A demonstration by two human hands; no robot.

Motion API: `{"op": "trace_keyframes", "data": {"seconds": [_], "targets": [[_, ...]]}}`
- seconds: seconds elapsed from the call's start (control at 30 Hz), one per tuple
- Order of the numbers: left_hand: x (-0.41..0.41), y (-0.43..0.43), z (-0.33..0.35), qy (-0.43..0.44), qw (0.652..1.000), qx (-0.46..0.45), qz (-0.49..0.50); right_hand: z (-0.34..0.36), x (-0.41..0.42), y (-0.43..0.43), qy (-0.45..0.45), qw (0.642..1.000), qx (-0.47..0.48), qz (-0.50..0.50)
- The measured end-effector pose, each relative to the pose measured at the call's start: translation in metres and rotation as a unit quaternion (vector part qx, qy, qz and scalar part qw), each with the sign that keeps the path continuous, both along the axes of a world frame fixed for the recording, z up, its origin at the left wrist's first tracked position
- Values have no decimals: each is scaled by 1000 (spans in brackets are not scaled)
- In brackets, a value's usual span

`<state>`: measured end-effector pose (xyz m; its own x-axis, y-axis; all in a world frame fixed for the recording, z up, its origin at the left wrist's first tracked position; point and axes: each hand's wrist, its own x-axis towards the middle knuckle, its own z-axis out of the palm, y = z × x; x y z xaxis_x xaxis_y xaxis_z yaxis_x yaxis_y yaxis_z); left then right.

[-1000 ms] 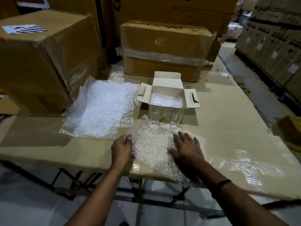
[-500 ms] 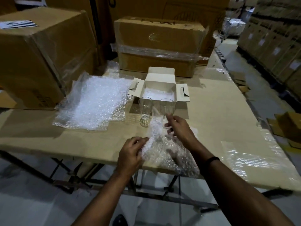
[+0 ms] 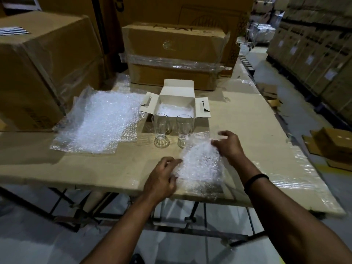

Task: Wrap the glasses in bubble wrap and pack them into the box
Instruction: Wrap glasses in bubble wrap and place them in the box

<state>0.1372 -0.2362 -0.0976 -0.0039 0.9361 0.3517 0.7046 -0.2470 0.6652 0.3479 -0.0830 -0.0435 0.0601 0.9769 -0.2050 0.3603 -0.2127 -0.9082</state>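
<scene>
Here, both hands pinch a bubble wrap sheet [image 3: 202, 164] on the bench [image 3: 257, 141]: left hand [image 3: 162, 180] at its near edge, right hand [image 3: 227, 144] at its far edge. Two bare glasses [image 3: 161, 130] stand just beyond, before the open white box [image 3: 177, 96]. Wrapping is only being prepared; next, a glass likely needs laying on the sheet.

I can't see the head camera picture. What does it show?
Two hands, left and right, hold a bubble wrap sheet at the table edge. Two bare glasses stand behind it, before an open white box. More bubble wrap lies left.
</scene>
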Motion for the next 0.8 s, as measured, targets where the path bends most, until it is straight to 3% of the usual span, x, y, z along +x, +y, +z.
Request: {"op": "trace_keyframes", "data": {"seconds": [0.13,0.27,0.33,0.4,0.5,0.6,0.8], "targets": [[-2,6,-6,110,994,3,-29,-18,22,-9,-219,974,27,57],[-2,8,-3,59,997,-18,38,-27,24,-26,-419,885,185,83],[3,12,8,64,988,-62,122,-26,20,-30,-461,843,244,133],[8,17,18,153,959,-163,175,-27,18,-29,-503,810,220,207],[13,23,24,225,933,-232,156,-19,13,-26,-519,800,171,248],[4,30,29,114,967,-182,139,-5,1,-21,-477,795,247,283],[-30,43,35,36,996,35,78,12,-41,-10,-516,688,356,366]]}}
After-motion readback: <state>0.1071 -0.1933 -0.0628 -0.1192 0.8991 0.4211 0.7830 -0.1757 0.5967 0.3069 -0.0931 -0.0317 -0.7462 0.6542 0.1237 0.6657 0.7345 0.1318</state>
